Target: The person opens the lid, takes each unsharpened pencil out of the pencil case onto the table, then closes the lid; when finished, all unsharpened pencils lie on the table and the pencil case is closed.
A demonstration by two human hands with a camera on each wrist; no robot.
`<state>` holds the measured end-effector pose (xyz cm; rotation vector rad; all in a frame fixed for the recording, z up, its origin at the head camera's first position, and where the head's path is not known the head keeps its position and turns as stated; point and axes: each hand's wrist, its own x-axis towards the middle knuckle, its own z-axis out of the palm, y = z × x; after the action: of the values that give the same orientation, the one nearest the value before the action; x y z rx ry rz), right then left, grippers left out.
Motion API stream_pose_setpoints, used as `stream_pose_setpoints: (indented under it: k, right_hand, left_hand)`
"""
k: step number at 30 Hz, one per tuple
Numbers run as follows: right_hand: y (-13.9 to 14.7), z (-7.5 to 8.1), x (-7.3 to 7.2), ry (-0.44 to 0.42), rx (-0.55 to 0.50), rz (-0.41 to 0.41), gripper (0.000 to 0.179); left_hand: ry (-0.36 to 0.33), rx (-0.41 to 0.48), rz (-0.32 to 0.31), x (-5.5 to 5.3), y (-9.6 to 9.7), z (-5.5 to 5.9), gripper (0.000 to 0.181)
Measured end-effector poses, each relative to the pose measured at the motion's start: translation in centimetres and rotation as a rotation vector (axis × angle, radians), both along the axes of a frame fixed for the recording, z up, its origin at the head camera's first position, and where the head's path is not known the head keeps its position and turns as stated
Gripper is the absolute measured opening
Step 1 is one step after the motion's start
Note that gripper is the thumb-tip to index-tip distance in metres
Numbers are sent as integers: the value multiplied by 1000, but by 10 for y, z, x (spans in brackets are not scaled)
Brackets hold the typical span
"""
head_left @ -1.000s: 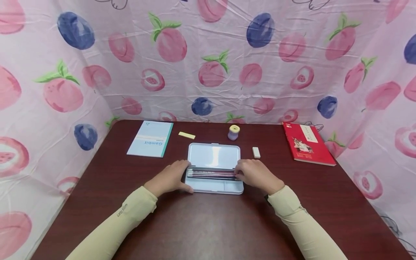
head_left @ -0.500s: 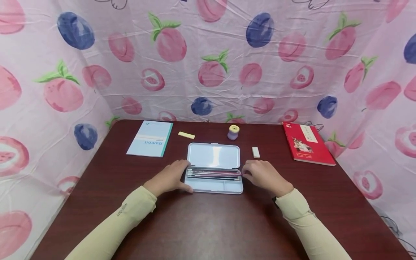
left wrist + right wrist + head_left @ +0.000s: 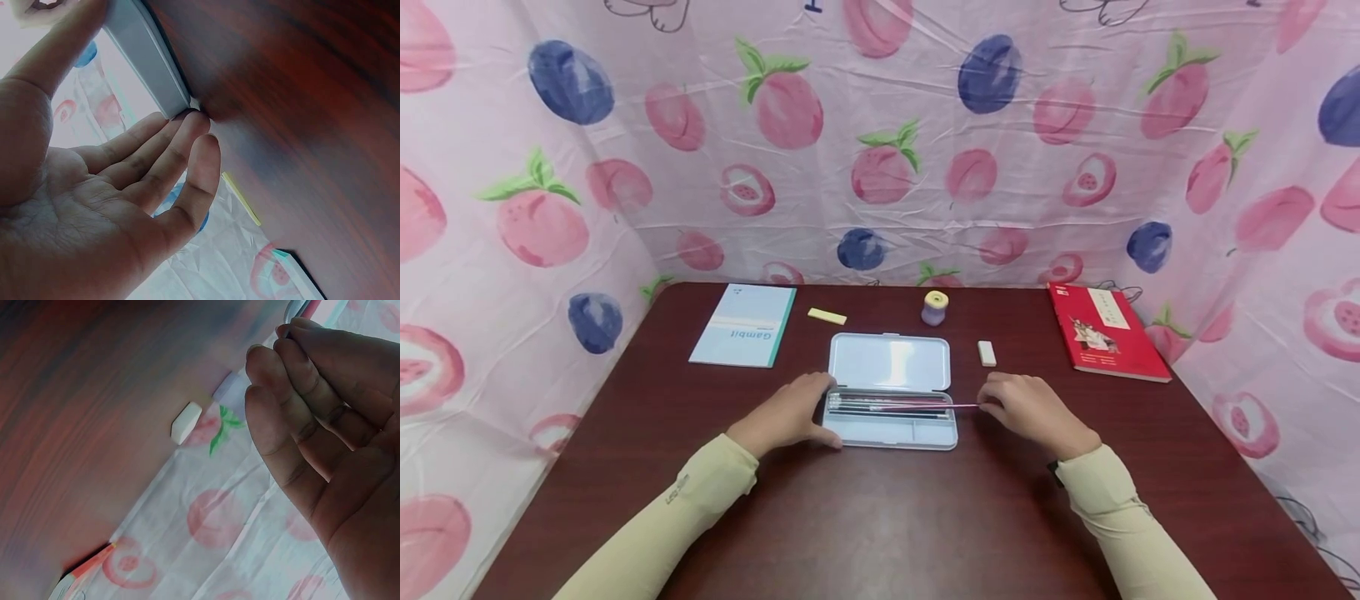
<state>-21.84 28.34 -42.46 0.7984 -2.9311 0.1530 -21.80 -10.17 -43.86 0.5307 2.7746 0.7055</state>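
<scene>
A pale blue pencil case [image 3: 865,432] lies with its lid [image 3: 865,362] raised, hinged along the back. Several dark pencils [image 3: 891,400] fill its rear compartment. My left hand [image 3: 786,414] holds the case at its left end, thumb at the near corner and fingers toward the back; the left wrist view shows fingertips against the case's edge. To the right of the case, my right hand [image 3: 1030,408] pinches one end of a thin pink pencil [image 3: 966,406] between thumb and forefinger. The pencil's other end still reaches over the pencils in the case.
Behind the case are a yellow strip [image 3: 827,317] and a purple pot-shaped item with a yellow top [image 3: 935,308]. A white eraser [image 3: 987,353] lies right of the lid. A light blue notebook [image 3: 743,325] is at left, a red book [image 3: 1108,332] at right.
My right hand has slid rightward from the case's right end, drawing the pink pencil out lengthwise. My left hand stays on the case. The head view has tilted slightly.
</scene>
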Motion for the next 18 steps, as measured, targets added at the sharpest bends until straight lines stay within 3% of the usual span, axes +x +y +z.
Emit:
stream_pose_setpoints:
  k: [12,18]
  right_hand:
    - [22,0,3,-3,-35,-30,19]
    - [38,2,4,-44,-48,-32,17]
  left_hand:
    - [0,13,-6,1,0,0,96]
    - [4,13,-6,1,0,1,96]
